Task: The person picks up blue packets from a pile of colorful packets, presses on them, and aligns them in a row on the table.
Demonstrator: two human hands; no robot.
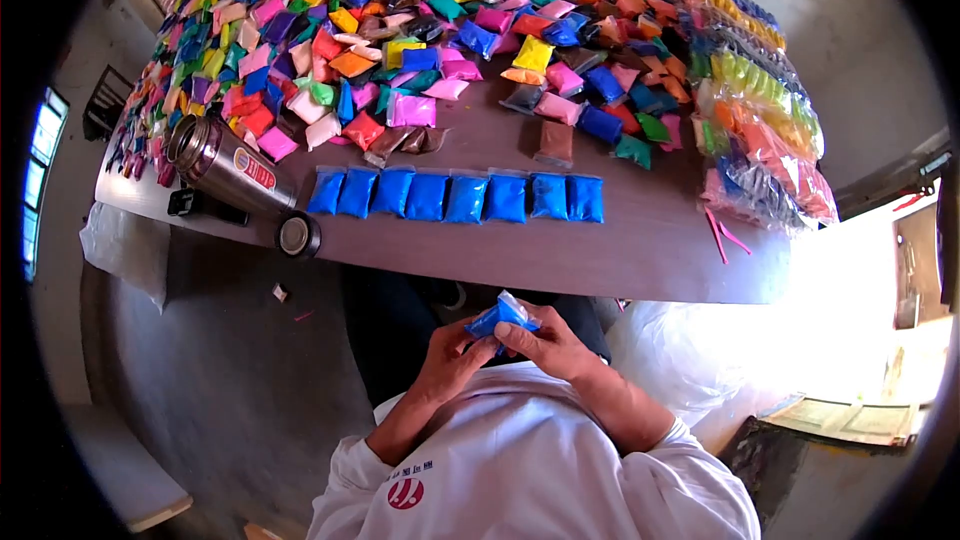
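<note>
Over my lap, in front of the table edge, both hands grip a small clear plastic packet with bright blue filling [497, 318]. My left hand [452, 348] closes on its left side, and my right hand [545, 338] holds its right side with the thumb laid across the front. The clear top of the packet points up and away from me. Whether it is one packet or more is hidden by the fingers. Beyond my hands, a row of several blue packets [465, 198] lies side by side along the front of the table [450, 265].
A large heap of multicoloured packets [400, 40] covers the back of the table. Clear bags of packets [760, 110] line the right side, near pink strips [722, 235]. At left are a steel flask [235, 165], its lid [298, 236] and a black watch [205, 206].
</note>
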